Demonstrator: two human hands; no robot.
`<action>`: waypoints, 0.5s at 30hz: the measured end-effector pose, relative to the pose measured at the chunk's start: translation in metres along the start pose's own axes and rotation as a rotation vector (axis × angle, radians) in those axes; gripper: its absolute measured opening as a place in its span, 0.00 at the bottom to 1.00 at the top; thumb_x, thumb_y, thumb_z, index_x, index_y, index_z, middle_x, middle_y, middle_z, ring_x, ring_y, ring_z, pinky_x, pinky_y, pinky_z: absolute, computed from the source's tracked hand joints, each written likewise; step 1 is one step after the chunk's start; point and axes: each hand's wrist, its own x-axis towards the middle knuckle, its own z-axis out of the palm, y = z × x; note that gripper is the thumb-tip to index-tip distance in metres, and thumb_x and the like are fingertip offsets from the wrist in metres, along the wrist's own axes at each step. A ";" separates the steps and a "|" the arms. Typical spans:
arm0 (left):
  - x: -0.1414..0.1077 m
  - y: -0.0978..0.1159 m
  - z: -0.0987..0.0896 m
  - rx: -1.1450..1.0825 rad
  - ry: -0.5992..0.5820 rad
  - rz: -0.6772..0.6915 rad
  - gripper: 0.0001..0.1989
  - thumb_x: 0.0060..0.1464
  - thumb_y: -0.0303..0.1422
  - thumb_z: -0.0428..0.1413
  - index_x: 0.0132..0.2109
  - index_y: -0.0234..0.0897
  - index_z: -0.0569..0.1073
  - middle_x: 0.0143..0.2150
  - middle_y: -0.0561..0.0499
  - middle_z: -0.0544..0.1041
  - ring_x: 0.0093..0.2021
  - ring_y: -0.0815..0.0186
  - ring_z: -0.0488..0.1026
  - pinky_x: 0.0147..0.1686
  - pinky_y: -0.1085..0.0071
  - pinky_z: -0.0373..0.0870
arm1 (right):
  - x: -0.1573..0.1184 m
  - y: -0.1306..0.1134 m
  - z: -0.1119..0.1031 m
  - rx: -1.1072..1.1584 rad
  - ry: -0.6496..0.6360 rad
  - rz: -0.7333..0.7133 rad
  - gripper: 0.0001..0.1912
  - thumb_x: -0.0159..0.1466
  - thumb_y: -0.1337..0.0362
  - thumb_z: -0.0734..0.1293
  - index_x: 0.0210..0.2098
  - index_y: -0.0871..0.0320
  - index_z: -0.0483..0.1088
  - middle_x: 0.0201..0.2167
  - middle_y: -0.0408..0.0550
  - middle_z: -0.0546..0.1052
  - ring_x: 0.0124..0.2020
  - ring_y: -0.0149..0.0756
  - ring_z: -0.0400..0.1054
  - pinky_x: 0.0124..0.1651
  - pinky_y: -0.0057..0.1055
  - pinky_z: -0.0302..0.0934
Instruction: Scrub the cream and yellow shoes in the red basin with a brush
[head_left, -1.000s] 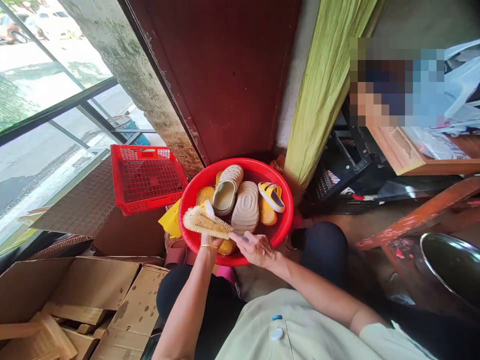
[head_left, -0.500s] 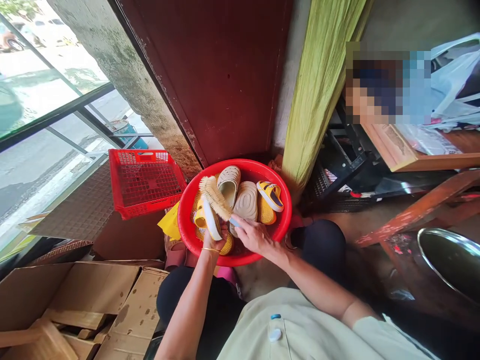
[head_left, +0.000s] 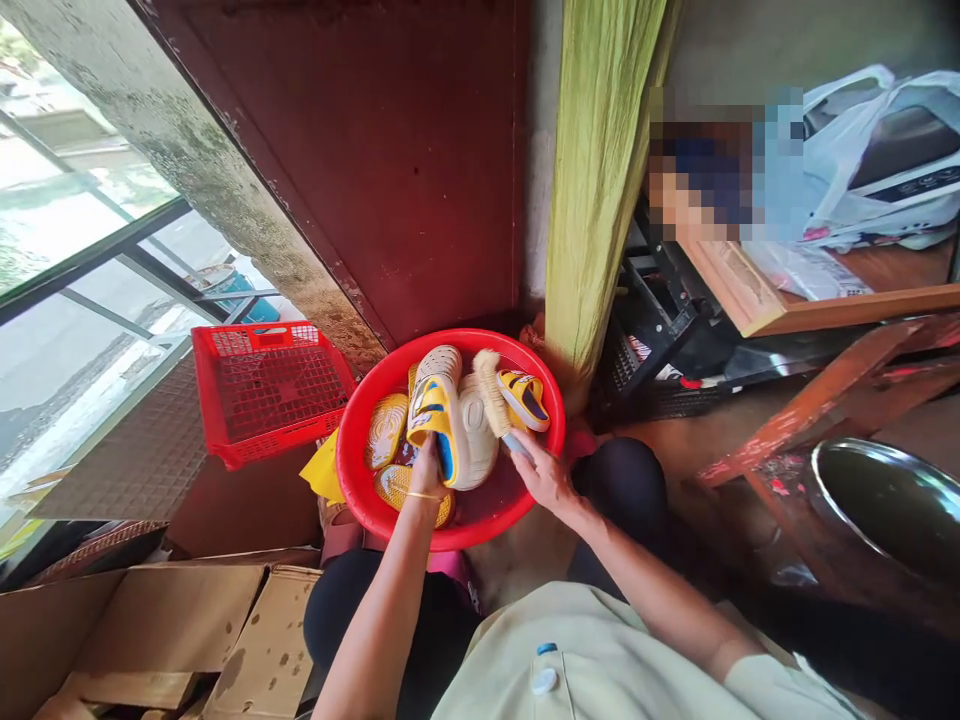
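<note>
In the head view, a round red plastic basin [head_left: 360, 510] stands on the ground just in front of the person's knees in dark trousers [head_left: 622, 490]. The left hand [head_left: 427, 475] is over the basin and has a gold bangle [head_left: 423, 495] on the wrist. Its fingers are together and clamped on a yellow slipper [head_left: 435, 420] with blue marks, which stands tilted up inside the basin. The right hand [head_left: 547, 475] has its fingers closed together around the pale blue handle of a brush [head_left: 489, 392]. The brush has stiff cream bristles, and its tip is just beside the yellow slipper, above a beige perforated clog [head_left: 439, 366] and a smooth pale slipper [head_left: 478, 450]. Two yellow soles with a textured pattern [head_left: 387, 430] lie at the left side of the basin, and a second yellow and blue slipper [head_left: 523, 400] lies at the far side. I cannot read any brand or letters on these shoes.

A red plastic crate [head_left: 270, 390] with a grid pattern stands to the left of the basin, and an open cardboard box [head_left: 157, 630] lies near the person's left knee. Behind the basin are a dark red door [head_left: 337, 150] and a crumpled green cloth [head_left: 600, 180]. On the right, a steel pot [head_left: 885, 500] sits near a worn orange wooden stool [head_left: 810, 420]. A white plastic bag [head_left: 847, 160] holds a dark object with small white print, too small to read.
</note>
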 end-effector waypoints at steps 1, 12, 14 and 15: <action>0.007 -0.004 0.018 0.054 0.053 0.039 0.21 0.64 0.41 0.55 0.59 0.36 0.74 0.50 0.41 0.82 0.53 0.53 0.80 0.53 0.58 0.78 | 0.001 0.004 -0.009 0.003 0.063 0.025 0.25 0.73 0.60 0.59 0.67 0.57 0.67 0.61 0.55 0.77 0.60 0.43 0.73 0.63 0.38 0.67; 0.042 -0.016 0.044 0.809 -0.175 0.314 0.27 0.50 0.38 0.65 0.57 0.33 0.76 0.58 0.35 0.78 0.61 0.49 0.74 0.61 0.54 0.68 | -0.007 0.030 -0.045 -0.035 0.168 0.080 0.27 0.74 0.55 0.58 0.68 0.59 0.66 0.60 0.57 0.77 0.56 0.44 0.76 0.59 0.39 0.70; 0.031 0.008 -0.011 1.073 -0.075 0.419 0.24 0.52 0.37 0.62 0.56 0.35 0.77 0.55 0.36 0.80 0.58 0.48 0.76 0.60 0.52 0.69 | -0.007 0.029 -0.036 -0.058 0.062 0.048 0.27 0.74 0.56 0.57 0.69 0.58 0.65 0.60 0.57 0.77 0.57 0.43 0.75 0.60 0.37 0.69; 0.023 0.022 -0.039 1.274 -0.003 0.456 0.23 0.52 0.34 0.60 0.56 0.36 0.77 0.55 0.37 0.80 0.59 0.48 0.75 0.62 0.52 0.67 | -0.006 0.027 -0.028 -0.075 -0.018 0.026 0.27 0.74 0.57 0.57 0.69 0.58 0.64 0.60 0.57 0.77 0.58 0.43 0.74 0.60 0.36 0.68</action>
